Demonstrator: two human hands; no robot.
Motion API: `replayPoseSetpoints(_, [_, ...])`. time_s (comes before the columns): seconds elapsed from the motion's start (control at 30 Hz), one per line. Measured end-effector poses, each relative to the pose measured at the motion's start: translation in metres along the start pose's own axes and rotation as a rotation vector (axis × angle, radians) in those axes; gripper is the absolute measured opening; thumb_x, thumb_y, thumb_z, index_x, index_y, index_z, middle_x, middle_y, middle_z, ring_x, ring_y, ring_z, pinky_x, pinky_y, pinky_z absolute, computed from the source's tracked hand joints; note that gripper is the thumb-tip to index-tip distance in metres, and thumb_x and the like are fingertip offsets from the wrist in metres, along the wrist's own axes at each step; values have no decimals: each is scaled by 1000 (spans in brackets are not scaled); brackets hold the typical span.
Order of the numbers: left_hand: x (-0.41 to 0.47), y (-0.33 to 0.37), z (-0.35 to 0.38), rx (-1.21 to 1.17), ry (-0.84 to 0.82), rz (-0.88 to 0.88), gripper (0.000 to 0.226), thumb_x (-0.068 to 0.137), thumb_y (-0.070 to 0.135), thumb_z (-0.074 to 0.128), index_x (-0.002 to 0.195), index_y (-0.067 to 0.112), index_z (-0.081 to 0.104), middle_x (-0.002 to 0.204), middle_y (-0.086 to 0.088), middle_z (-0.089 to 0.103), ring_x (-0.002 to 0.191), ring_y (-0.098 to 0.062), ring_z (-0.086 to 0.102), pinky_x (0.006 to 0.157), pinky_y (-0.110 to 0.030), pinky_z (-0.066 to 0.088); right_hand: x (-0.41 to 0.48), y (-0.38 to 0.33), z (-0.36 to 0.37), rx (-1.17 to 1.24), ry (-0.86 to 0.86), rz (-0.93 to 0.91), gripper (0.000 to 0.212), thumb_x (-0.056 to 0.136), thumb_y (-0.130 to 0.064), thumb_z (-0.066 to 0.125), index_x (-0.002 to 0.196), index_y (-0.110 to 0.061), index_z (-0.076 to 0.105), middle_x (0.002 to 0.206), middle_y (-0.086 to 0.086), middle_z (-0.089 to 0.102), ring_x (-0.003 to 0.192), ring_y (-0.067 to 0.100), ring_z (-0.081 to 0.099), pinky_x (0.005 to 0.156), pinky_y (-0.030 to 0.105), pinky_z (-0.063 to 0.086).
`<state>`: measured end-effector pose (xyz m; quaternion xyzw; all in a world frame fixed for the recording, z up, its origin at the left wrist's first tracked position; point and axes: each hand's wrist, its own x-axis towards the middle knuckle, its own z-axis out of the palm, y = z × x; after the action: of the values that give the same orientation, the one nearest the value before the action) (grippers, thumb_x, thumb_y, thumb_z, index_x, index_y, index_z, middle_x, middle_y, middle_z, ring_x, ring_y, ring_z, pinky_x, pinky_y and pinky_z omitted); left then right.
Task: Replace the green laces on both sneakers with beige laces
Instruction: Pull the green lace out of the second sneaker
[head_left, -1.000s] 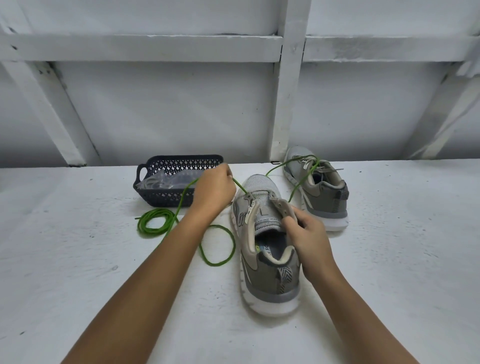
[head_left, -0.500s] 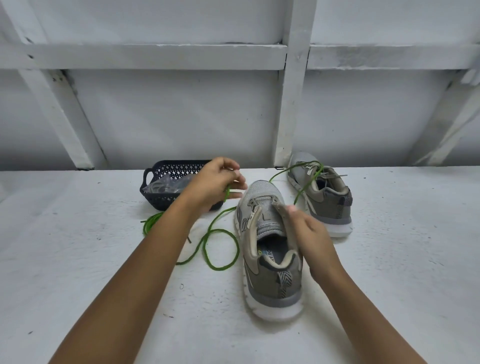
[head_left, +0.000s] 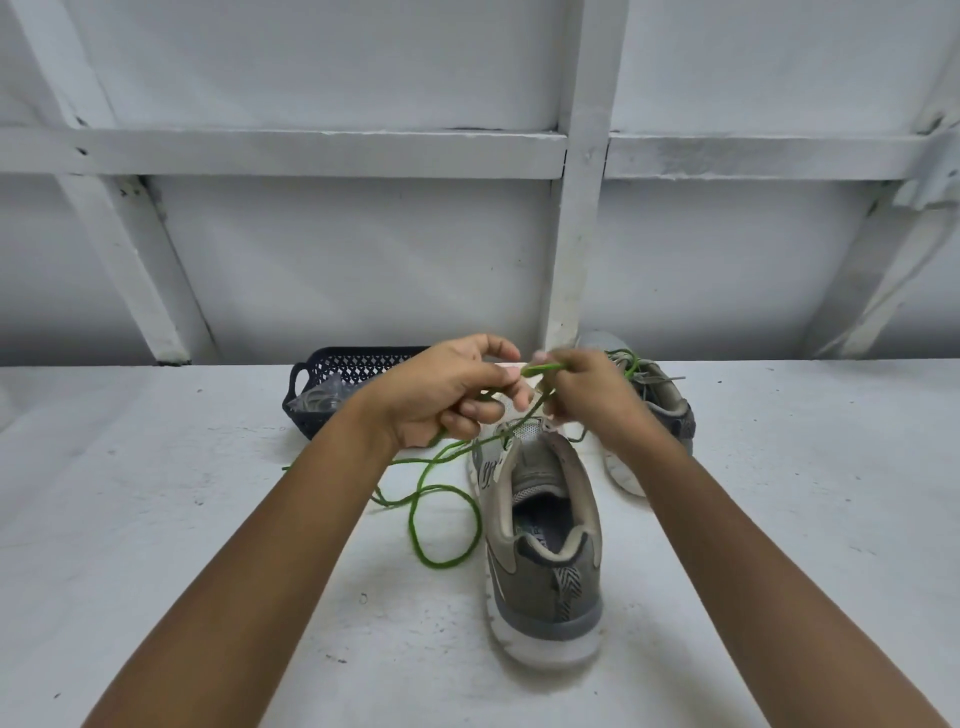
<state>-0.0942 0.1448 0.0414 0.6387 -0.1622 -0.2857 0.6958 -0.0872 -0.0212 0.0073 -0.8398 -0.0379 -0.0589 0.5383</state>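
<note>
**Both hands hold the loose green lace above the near sneaker**

The left hand (head_left: 447, 392) and the right hand (head_left: 589, 397) meet in the air, almost touching. Each grip is closed on the green lace (head_left: 441, 527). The right hand pinches a short bright stretch of it at its fingertips, and the left hand's curled fingers have the cord running through them.

From the grips the lace drops down and to the left, where it lies in a loose loop on the white table (head_left: 156, 519). Directly below the grips stands the near sneaker (head_left: 545, 551), heel toward the person, its eyelets bare. Just behind the right hand sits the far sneaker (head_left: 667, 410), with a second green lace (head_left: 630, 364) threaded in it.

Behind the left hand is a dark basket (head_left: 311, 371) holding a clear bag (head_left: 319, 397); what the bag contains cannot be made out. A white framed wall (head_left: 363, 260) rises beyond.
</note>
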Motion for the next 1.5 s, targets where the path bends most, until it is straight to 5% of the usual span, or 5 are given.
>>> replayPoseSetpoints(0.3, [11,-16,26,31,-368,-40,39,93,40,42,67,16,59,47,10,26,37,0,19,36,-13,11,46,-36,-6,-99,244,-293,19,90,-22,61,92,-5,71,81,10,68,91,33,66,85,52,50])
replayPoseSetpoints(0.43, [19,4,32,-246,-516,99,36,88,39,48,68,14,64,44,11,33,34,2,26,36,-7,20,22,-17,9,-180,-36,-237,41,92,-20,49,118,11,54,103,15,60,94,10,60,81,17,47])
replayPoseSetpoints(0.73, [40,30,-28,-301,-28,279,53,101,26,29,84,8,76,90,-8,73,74,-16,69,67,-28,58,-17,5,21,-466,-234,-414,26,94,-24,55,79,-12,72,81,4,69,77,18,61,73,34,45])
replayPoseSetpoints(1.17, [37,11,-35,-89,-9,150,44,101,24,29,87,8,66,72,-7,71,64,-15,69,62,-28,58,-25,-63,-31,882,-607,-140,22,87,-17,45,68,-13,57,65,1,53,55,14,56,49,31,55])
replayPoseSetpoints(1.5, [32,27,-27,-25,-81,148,35,96,31,36,71,13,52,53,4,35,42,-7,32,39,-17,28,7,-9,6,321,2,20,11,92,-9,51,98,-15,59,89,2,56,77,13,56,65,26,47])
